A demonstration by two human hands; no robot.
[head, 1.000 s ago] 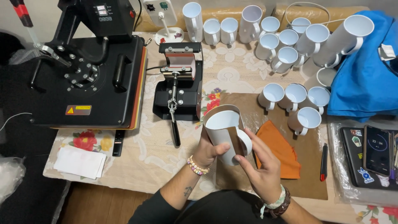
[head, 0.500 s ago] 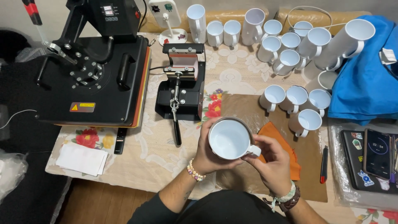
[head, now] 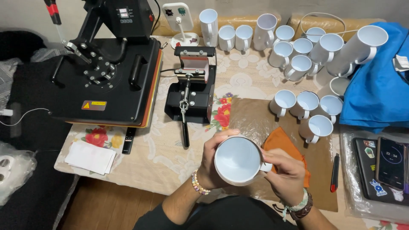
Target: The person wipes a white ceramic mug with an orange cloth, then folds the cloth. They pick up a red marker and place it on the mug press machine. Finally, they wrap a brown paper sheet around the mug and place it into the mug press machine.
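Mug's tipped mouth-up now: white mug (head: pixel 237 161) clamped between my left hand (head: pixel 213 164) and right hand (head: pixel 286 172) (orange cloth (head: pixel 283 144) beneath).

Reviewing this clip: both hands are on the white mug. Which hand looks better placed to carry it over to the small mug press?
Probably the left hand: it cups the white mug on the side facing the mug press, up and to the left. The right hand sits at the handle, on the far side.

Mug press (head: pixel 190 91) stands right of the flat press (head: pixel 106 81), mugs (head: pixel 300 106) farther right on the table (head: pixel 157 145)
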